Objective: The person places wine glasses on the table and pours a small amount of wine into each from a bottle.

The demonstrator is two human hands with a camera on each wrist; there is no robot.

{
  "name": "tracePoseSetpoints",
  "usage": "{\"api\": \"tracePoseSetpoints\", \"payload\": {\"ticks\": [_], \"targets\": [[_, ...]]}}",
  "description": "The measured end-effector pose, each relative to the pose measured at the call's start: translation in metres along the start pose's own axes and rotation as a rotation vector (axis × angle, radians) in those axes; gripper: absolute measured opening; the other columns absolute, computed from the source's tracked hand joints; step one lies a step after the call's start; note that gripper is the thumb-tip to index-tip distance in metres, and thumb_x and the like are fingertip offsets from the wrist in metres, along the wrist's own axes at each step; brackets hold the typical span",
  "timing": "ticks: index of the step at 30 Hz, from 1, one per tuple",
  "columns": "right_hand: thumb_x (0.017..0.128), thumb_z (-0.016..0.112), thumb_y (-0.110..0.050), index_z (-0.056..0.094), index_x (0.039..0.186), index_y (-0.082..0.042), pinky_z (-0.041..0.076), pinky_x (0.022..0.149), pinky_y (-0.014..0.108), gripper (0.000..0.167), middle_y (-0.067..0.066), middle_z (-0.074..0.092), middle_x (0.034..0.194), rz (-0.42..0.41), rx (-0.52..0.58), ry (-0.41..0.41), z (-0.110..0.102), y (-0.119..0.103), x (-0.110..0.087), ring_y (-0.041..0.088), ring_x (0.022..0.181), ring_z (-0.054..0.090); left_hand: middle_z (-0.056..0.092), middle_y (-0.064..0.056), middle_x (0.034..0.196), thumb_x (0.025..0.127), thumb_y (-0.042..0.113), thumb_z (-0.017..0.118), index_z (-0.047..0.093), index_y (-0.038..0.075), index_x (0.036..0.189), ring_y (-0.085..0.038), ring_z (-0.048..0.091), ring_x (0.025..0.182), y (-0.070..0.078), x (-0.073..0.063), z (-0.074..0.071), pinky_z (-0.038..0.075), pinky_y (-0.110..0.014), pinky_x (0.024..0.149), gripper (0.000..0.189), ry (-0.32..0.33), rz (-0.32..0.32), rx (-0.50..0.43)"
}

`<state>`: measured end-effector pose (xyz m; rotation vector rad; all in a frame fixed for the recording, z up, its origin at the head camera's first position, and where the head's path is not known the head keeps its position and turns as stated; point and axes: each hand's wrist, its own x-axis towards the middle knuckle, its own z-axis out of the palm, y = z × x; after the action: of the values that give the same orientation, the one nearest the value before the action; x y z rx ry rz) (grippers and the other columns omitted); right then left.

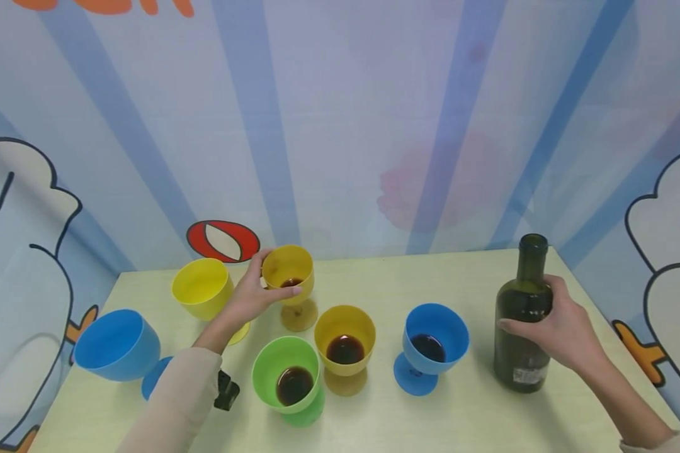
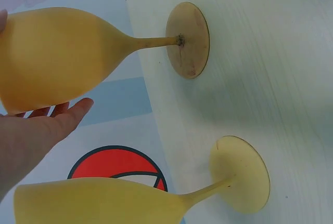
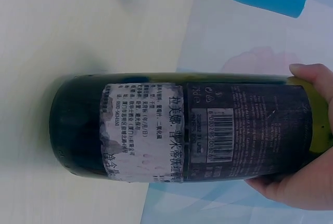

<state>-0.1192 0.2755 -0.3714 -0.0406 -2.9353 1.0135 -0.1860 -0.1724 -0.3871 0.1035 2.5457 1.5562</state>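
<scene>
Two hands are working over the pale bench (image 1: 464,415). The left hand (image 1: 255,296) is curling its fingers (image 1: 286,292) and thumb round the bowl of an ochre goblet (image 1: 289,277), which is standing upright toward the back of the bench with a little dark liquid showing inside. In the left wrist view the same ochre goblet (image 2: 52,57) is resting against the palm, with the fingertips (image 2: 78,110) lying straight along its bowl and its round foot sitting flat on the bench.

The right hand (image 1: 563,330) is wrapping its fingers (image 1: 515,327) round the shoulder of a dark green bottle (image 1: 524,314), which is standing upright and uncapped near the right end of the bench. In the right wrist view the bottle (image 3: 182,125) is showing a torn white label and a barcode, with the hand (image 3: 307,182) gripping its upper part.

Just beside the ochre goblet, on its left, a bright yellow goblet (image 1: 201,289) is standing. In front of them a green goblet (image 1: 288,377), another ochre-yellow goblet (image 1: 345,343) and a blue goblet (image 1: 433,349) are standing in a loose row, each holding dark liquid. Further left, a second blue goblet (image 1: 116,345) is sitting near the bench edge, partly hidden behind the beige sleeve (image 1: 170,402).
</scene>
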Motion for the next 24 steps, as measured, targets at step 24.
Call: {"api": "tracePoseSetpoints", "payload": {"ticks": [24], "targets": [[0.074, 0.075, -0.033, 0.015, 0.137, 0.006, 0.047, 0.067, 0.057, 0.096, 0.037, 0.042, 0.117, -0.069, -0.002, -0.068, -0.004, 0.002, 0.001, 0.054, 0.098, 0.048, 0.025, -0.011, 0.146, 0.075, 0.041, 0.072, 0.019, 0.010, 0.144, -0.029, 0.023, 0.132, 0.017, -0.014, -0.026, 0.025, -0.050, 0.104, 0.093, 0.035, 0.115, 0.050]]}}
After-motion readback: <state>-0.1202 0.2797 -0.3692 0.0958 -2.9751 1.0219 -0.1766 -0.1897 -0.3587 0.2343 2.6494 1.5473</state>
